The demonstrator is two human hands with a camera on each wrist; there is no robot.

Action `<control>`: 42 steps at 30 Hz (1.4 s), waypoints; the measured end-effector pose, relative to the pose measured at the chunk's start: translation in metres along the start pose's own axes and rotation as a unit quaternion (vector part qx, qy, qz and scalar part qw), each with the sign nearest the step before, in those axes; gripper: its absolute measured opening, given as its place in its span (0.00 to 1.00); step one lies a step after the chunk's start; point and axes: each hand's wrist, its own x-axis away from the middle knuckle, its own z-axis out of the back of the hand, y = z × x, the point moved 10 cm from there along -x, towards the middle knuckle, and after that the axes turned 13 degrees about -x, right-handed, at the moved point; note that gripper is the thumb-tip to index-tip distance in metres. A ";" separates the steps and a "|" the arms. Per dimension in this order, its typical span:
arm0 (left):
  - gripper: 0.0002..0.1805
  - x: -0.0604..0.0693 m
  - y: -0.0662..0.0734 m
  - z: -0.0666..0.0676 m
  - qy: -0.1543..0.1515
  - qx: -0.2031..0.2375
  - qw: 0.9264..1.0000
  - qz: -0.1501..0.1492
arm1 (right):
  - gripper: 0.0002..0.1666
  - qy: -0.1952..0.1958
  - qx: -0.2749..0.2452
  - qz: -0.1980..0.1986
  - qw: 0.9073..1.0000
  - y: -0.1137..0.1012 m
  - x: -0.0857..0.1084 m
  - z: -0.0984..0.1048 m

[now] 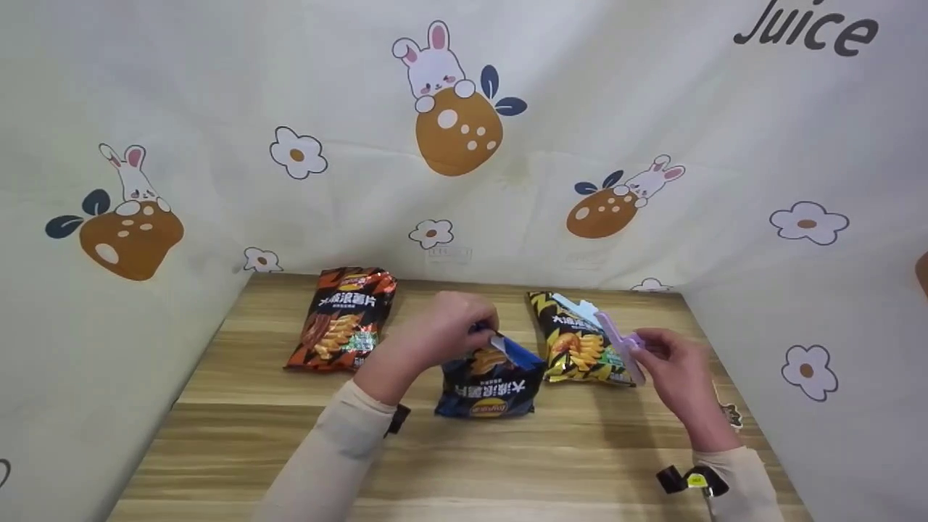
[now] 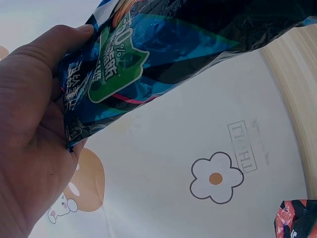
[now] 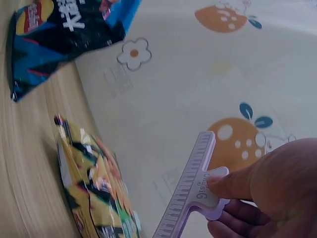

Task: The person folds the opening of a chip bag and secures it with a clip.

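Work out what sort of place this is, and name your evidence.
Probably a curtained-off tabletop workspace: rabbit-printed sheeting rises around three sides of a wood-grain table, with a red chip bag on it.

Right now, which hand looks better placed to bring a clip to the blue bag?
Probably the right hand: it already pinches the purple clip, off to one side of the blue bag. The left hand is occupied, gripping the bag's upper end.
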 end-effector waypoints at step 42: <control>0.03 -0.002 0.001 -0.001 -0.008 0.008 1.000 0.007 | 0.12 -0.108 -0.092 0.120 0.983 -0.078 0.024 -0.105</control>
